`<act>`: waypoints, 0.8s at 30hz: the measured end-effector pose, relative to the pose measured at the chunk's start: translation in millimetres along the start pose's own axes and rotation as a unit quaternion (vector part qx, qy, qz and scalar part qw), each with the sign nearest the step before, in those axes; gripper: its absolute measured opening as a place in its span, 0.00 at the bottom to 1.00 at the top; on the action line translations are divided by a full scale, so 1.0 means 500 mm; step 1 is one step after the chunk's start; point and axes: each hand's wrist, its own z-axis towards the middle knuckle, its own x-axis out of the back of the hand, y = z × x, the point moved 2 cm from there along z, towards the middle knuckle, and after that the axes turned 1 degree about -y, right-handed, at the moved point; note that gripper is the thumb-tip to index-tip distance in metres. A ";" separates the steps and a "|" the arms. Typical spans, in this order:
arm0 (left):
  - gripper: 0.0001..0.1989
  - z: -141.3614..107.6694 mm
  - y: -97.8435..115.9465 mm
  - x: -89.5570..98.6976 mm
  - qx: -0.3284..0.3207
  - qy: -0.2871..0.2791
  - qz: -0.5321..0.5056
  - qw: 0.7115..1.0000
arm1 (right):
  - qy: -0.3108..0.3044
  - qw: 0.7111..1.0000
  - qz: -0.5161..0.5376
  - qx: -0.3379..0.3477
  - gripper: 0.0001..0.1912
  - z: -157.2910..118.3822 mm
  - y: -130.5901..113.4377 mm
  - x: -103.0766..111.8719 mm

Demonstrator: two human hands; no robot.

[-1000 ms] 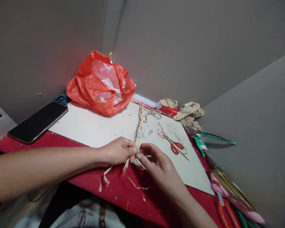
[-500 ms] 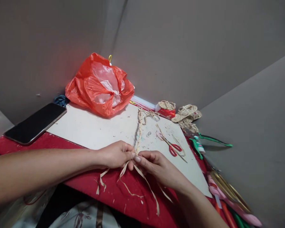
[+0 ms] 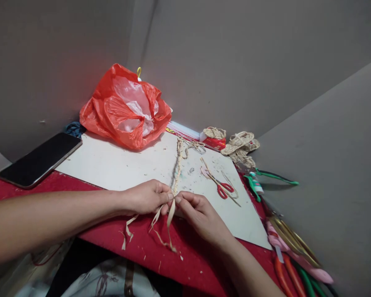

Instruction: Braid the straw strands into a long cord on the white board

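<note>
A narrow straw-coloured braid (image 3: 178, 167) stretches from the far side of a white board (image 3: 123, 169) down to my fingers. My left hand (image 3: 150, 197) pinches its near end between thumb and finger. Close against it, my right hand (image 3: 196, 208) is closed with thumb and forefinger pressed together at the same spot, on a strand of the braid. Loose flat strands (image 3: 170, 220) hang below the hands over a red cloth (image 3: 120, 247). Red-handled scissors (image 3: 225, 189) lie on the board to the right, with thin fibres beside them.
An orange plastic bag (image 3: 105, 111) stands at the back, with a black phone (image 3: 41, 159) to its left. Coiled braids (image 3: 241, 146) lie at the back right. Green-handled pliers (image 3: 275, 176), gold-handled shears (image 3: 295, 241) and other tools line the right edge. Grey walls enclose the table.
A loose strand that hung toward the lower right now hangs almost straight down between my hands. Both hands stay at the braid's near end. The whole view has shifted slightly.
</note>
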 end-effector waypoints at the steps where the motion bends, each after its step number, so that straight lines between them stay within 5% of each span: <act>1: 0.17 0.001 0.000 0.001 -0.003 0.006 -0.006 1.000 | 0.010 1.000 -0.010 0.004 0.18 -0.003 0.000 0.002; 7: 0.15 0.002 0.005 0.001 -0.004 0.018 -0.024 1.000 | 0.219 0.965 -0.130 0.064 0.13 -0.052 -0.020 0.014; 11: 0.14 0.001 0.006 0.001 -0.003 0.023 -0.026 0.999 | 0.140 0.974 -0.167 0.056 0.13 -0.056 -0.014 -0.020; 16: 0.15 0.000 0.002 0.004 -0.010 0.013 0.036 0.999 | 0.102 0.995 -0.019 0.013 0.15 -0.038 -0.006 -0.041; 24: 0.14 0.002 -0.004 0.006 -0.002 0.014 0.038 0.999 | 0.114 0.992 0.036 -0.036 0.13 -0.050 -0.006 0.000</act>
